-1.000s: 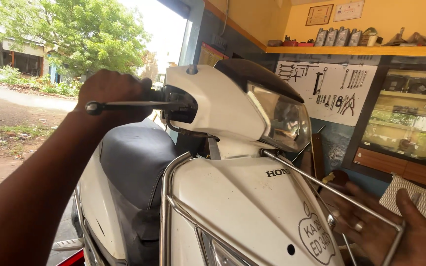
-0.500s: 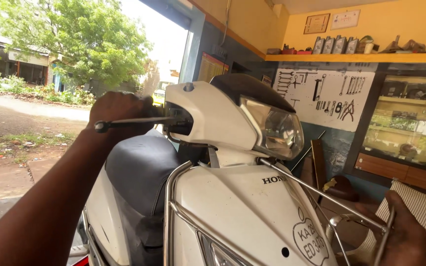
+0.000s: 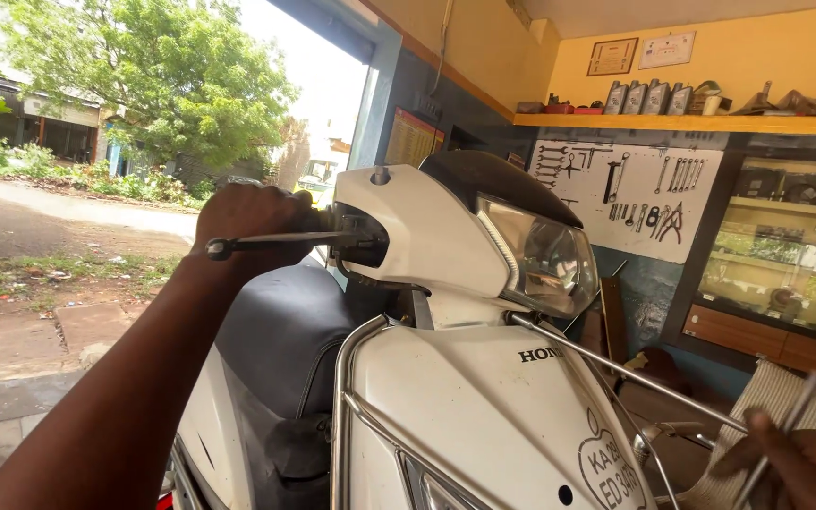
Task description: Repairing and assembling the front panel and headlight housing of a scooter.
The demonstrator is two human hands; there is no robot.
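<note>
One hand (image 3: 255, 227) outstretched, gripping handlebar (image 3: 332, 227)

My left arm extends forward and upward from the lower left, nearly straight, forearm bare. My left hand (image 3: 255, 222) is closed in a full fist, knuckles toward me, wrist level. My right hand (image 3: 795, 465) sits low at the lower right edge, partly out of view, fingers (image 3: 759, 444) curled closed around a thin rod.
</note>
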